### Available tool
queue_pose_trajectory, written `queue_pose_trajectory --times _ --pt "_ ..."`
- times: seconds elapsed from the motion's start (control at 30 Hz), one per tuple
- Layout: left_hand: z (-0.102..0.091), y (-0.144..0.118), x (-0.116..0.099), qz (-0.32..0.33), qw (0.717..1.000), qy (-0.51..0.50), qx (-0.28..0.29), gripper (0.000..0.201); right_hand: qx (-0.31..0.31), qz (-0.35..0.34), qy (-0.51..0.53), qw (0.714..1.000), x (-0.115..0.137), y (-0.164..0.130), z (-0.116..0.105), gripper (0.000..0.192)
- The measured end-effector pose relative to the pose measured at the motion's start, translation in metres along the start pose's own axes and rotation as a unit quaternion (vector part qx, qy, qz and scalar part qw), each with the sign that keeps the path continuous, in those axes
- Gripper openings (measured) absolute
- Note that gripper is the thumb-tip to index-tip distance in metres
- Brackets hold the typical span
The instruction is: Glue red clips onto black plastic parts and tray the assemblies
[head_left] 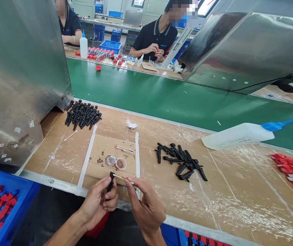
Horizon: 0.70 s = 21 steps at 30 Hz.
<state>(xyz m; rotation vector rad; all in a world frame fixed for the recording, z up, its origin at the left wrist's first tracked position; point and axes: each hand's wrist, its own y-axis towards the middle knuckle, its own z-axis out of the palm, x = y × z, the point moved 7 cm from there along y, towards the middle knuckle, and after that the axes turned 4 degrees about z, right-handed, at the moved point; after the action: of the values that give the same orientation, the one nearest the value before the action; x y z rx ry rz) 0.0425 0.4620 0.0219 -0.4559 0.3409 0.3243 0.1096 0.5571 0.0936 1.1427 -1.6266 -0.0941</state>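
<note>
My left hand (98, 201) is closed around a small black plastic part (111, 182), held upright near the table's front edge. Between the thumb and fingers of my right hand (146, 205) is a cotton swab (119, 176), its tip touching the top of the black part. Just beyond my hands, a small clear cup (121, 163) with brown contents stands beside a round clear lid or dish (110, 160). Both rest on a stained cardboard sheet (102, 143) with several used swabs (124, 149). Black parts lie in a left pile (83, 114) and a right pile (181, 159).
A plastic bottle with a blue nozzle (238, 136) lies at the right, near red parts (292, 172). Behind the table runs a green belt (148, 89). A metal housing (20, 75) stands at left, above a blue bin (20, 201). Two people sit across the belt.
</note>
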Motion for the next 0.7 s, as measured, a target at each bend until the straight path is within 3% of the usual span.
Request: queue_pose_trajectory --times 0.53,0.6,0.7 --pt "-0.001 0.001 0.002 0.002 1.0 0.001 0.01 0.022 0.0 -0.005 0.005 1.0 0.006 0.003 -0.001 0.034" --pt "-0.001 0.001 0.002 0.003 1.0 0.0 0.009 0.022 -0.006 0.023 0.019 1.0 -0.001 -0.001 -0.002 0.03" --pt "0.001 0.0 0.001 0.0 1.0 -0.003 0.003 0.022 -0.054 0.116 0.042 0.991 -0.021 -0.003 -0.008 0.018"
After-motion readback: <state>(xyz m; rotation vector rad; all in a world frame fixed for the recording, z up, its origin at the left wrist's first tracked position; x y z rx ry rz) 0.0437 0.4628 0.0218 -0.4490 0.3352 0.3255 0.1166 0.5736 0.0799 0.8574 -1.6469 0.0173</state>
